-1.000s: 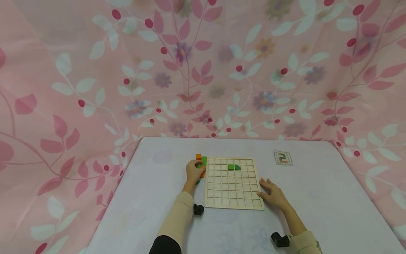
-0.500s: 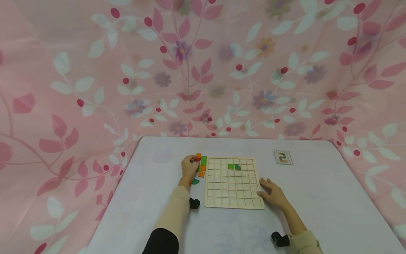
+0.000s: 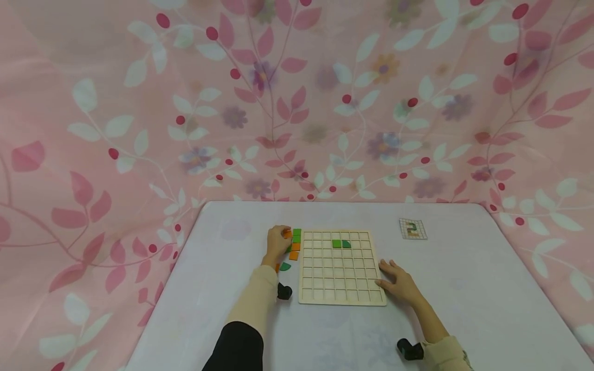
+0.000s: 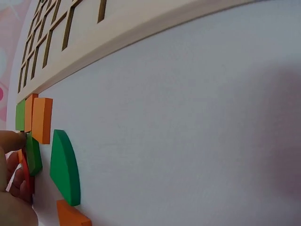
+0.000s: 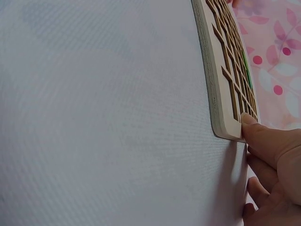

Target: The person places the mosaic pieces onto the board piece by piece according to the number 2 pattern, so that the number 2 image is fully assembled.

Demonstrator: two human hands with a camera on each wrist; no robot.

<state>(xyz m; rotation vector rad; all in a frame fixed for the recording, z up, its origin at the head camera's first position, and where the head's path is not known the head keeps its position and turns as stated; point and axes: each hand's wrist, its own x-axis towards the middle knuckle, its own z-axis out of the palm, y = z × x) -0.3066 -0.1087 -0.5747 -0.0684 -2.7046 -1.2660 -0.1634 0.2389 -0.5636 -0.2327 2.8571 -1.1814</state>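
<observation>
My left hand (image 3: 277, 243) is at the loose tiles left of the wooden grid board (image 3: 343, 300), its thumb and fingertips pinching an orange tile (image 3: 287, 234). That tile is mostly hidden by the fingers in the left wrist view. There, a red tile (image 4: 27, 174) and a green tile (image 4: 34, 154) lie against the hand. Two green tiles, one square (image 3: 336, 243) and one with a curved edge (image 3: 346, 244), sit side by side in the board's upper cells. My right hand (image 3: 400, 283) rests at the board's right edge, thumb on the rim (image 5: 230, 129), other fingers loosely bent beside it.
Light green tiles (image 3: 297, 236) and orange tiles (image 3: 294, 255) line the board's left side. A rounded dark green tile (image 4: 65, 167) and another orange tile (image 4: 73, 216) lie nearer the wrist. A pattern card (image 3: 413, 229) lies at back right. Black wrist devices (image 3: 410, 350) are on both arms.
My left hand has moved left and slightly away from the board, passing from the red tile to the orange one, which has shifted slightly towards me. The right hand stays in place.
</observation>
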